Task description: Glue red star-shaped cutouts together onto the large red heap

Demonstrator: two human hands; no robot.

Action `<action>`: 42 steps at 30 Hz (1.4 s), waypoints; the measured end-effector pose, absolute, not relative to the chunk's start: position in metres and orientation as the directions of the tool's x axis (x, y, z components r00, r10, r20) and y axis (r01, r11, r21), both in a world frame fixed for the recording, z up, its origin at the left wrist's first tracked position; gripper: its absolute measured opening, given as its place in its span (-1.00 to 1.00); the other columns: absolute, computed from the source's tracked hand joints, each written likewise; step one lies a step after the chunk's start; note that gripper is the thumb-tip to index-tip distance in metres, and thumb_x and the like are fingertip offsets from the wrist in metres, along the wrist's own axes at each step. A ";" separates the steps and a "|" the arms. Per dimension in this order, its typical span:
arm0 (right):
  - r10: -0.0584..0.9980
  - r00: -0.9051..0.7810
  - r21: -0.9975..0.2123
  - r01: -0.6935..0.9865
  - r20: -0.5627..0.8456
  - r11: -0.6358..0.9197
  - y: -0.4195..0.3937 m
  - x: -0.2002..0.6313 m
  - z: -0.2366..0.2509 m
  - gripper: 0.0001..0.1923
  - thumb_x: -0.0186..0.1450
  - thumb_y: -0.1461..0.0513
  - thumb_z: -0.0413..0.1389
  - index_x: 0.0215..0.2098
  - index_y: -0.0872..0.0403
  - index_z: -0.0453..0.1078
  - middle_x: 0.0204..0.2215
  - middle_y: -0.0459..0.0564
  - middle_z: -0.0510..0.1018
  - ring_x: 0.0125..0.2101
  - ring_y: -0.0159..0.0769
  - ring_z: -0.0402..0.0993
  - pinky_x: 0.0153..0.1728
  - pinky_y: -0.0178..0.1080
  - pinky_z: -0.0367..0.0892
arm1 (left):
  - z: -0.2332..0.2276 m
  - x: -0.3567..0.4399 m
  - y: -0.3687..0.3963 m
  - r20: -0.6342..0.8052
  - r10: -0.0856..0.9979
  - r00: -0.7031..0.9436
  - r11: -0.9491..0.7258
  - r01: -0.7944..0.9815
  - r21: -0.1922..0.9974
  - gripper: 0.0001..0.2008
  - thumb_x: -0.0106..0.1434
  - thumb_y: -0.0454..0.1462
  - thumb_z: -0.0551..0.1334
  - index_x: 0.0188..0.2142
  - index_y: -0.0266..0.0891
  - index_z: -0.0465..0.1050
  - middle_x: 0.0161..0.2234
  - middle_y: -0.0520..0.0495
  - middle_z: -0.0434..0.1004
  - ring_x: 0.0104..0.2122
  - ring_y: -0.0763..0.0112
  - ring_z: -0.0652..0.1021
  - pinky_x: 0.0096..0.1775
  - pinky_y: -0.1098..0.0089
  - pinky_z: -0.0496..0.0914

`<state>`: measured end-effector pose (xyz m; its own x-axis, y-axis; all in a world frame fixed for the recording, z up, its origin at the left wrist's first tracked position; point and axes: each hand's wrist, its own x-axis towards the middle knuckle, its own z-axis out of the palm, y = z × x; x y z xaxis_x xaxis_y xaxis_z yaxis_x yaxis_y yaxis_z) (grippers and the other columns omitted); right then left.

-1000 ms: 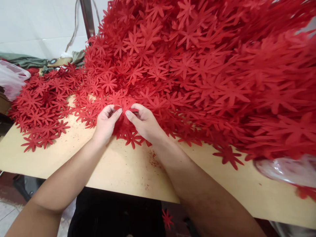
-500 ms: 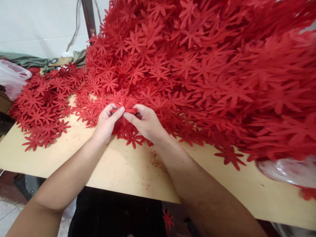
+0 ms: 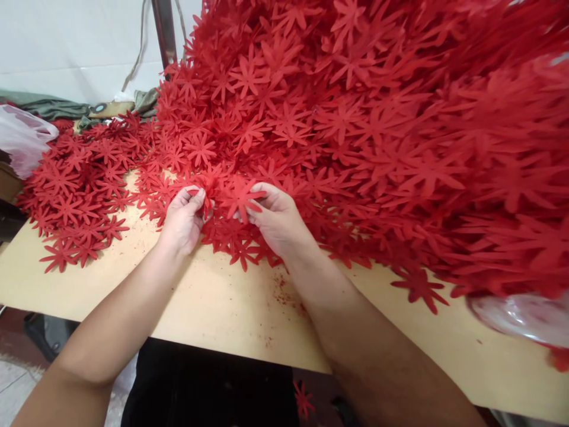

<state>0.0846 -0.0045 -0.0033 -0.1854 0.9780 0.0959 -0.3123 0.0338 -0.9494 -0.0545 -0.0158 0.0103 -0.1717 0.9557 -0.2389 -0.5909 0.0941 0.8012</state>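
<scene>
The left hand [image 3: 183,220] pinches a bunched red petal-shaped piece [image 3: 207,194] between thumb and fingers. Just to its right, the right hand [image 3: 279,218] grips a flat, red, many-petalled cut-out [image 3: 239,197] by its right edge, fingers closed on it. Both pieces are above the near edge of a large heap of red flower-shaped cut-outs [image 3: 342,118] on a pale tan table [image 3: 213,302]. A translucent white plastic bag [image 3: 24,139] lies at far left.

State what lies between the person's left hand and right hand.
In the head view, a red flower cutout held by the right hand and red petals pinched by the left hand lie there, with the red pile behind.
</scene>
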 end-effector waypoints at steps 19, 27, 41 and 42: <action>0.938 0.000 -0.937 0.045 0.346 0.345 -0.008 0.082 -0.008 -0.94 0.12 0.27 0.11 -0.42 0.04 0.29 -0.48 -0.11 0.44 -0.43 -0.39 0.40 -0.31 -0.25 0.37 | 0.006 -0.049 -0.023 -0.164 0.985 0.055 0.169 -0.510 0.843 -0.86 0.00 -0.32 0.37 -0.49 -0.26 0.42 -0.54 0.08 0.52 -0.54 0.58 0.49 -0.42 0.53 0.40; 0.779 0.170 -0.752 0.447 0.603 0.485 -0.008 0.103 0.008 -0.72 0.14 0.14 0.20 -0.17 -0.01 0.41 0.02 0.10 0.38 0.13 -0.01 0.21 0.14 0.11 0.10 | 0.011 -0.062 -0.020 -0.194 0.973 0.122 0.226 -0.656 0.720 -0.95 0.11 -0.38 0.24 -0.39 -0.24 0.43 -0.51 0.10 0.48 -0.58 0.61 0.47 -0.49 0.54 0.40; 0.972 -0.084 -0.929 -0.323 0.218 0.181 -0.004 0.084 -0.003 -0.63 -0.05 0.03 0.34 -0.49 0.06 0.32 -0.56 -0.19 0.46 -0.52 -0.51 0.40 -0.43 -0.38 0.39 | 0.012 -0.060 -0.024 -0.130 0.957 0.261 0.265 -0.590 0.763 -0.66 0.15 -0.39 0.21 -0.05 -0.25 0.46 -0.32 -0.01 0.60 -0.46 0.57 0.54 -0.28 0.52 0.46; 0.980 -0.055 -0.931 -0.327 0.193 0.165 -0.003 0.086 -0.002 -0.63 -0.05 0.05 0.34 -0.48 0.06 0.30 -0.56 -0.20 0.47 -0.52 -0.51 0.41 -0.45 -0.38 0.39 | 0.012 -0.061 -0.023 -0.121 0.961 0.251 0.252 -0.601 0.759 -0.68 0.15 -0.38 0.21 -0.08 -0.25 0.48 -0.34 0.00 0.60 -0.51 0.60 0.52 -0.34 0.54 0.45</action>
<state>0.0860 -0.0031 -0.0024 -0.0550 0.9796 0.1932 -0.3267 0.1651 -0.9306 -0.0609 -0.0225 0.0118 0.2505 0.9605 -0.1208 -0.6009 0.2521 0.7585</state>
